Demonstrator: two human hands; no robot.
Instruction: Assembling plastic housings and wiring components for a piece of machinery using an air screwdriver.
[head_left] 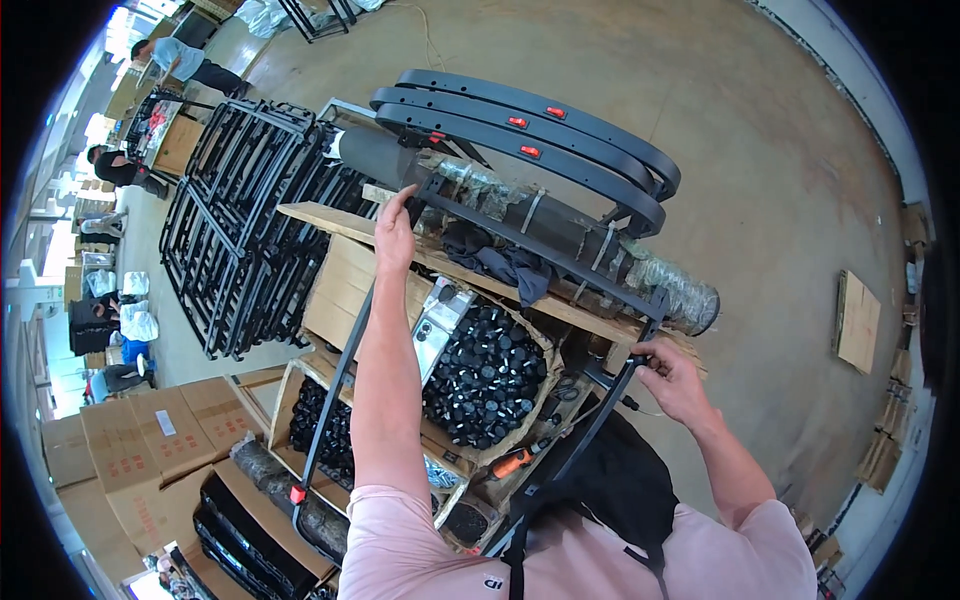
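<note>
A black metal tube frame [540,245] reaches across the work spot, with its crossbar on the far side and its two legs running back toward me. My left hand [394,238] is at the crossbar's left corner, fingers stretched out against the metal. At the right corner my right hand [678,380] has its fingers pinched together beside the frame leg. A small dark piece shows at those fingertips, too covered to name. Between the legs lies a bin of black round knobs [485,375] with shiny metal parts. A red clip [298,494] sits on the left leg.
Beyond the crossbar lie a plastic-wrapped roll [540,215] and several curved black frames [520,120] with red switches. Stacked black racks [245,225] stand left; cardboard boxes [150,440] are nearer. An orange-and-black power tool [512,462] rests by the bin. Other people work far left.
</note>
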